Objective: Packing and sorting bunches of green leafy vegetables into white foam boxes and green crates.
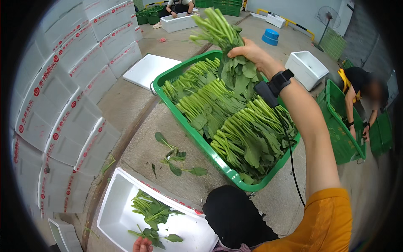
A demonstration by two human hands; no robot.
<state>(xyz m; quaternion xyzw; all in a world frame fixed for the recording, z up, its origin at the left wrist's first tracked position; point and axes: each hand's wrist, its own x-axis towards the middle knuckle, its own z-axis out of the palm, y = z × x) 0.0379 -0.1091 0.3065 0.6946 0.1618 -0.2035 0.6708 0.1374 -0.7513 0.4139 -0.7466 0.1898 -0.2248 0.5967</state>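
My right hand (248, 52) is raised and shut around a bunch of leafy green vegetables (217, 30), stalks pointing up and leaves hanging down. Below it stands a green plastic crate (195, 138) filled with rows of the same greens (214, 107), lying stalks beside leaves. At the bottom edge only the fingertips of my left hand (143, 245) show. They are over a white foam box (185, 230), close to a few loose leafy stems (152, 236); whether they grip a stem is unclear. A small bundle of greens (151, 208) lies farther inside that box.
Stacked white foam boxes (63, 126) form a wall at left. A foam lid (151, 71) lies beyond the crate. Loose leaves (176, 163) are scattered on the floor. Co-workers (362, 88) bend over containers at right and at the back. A fan (328, 19) stands far right.
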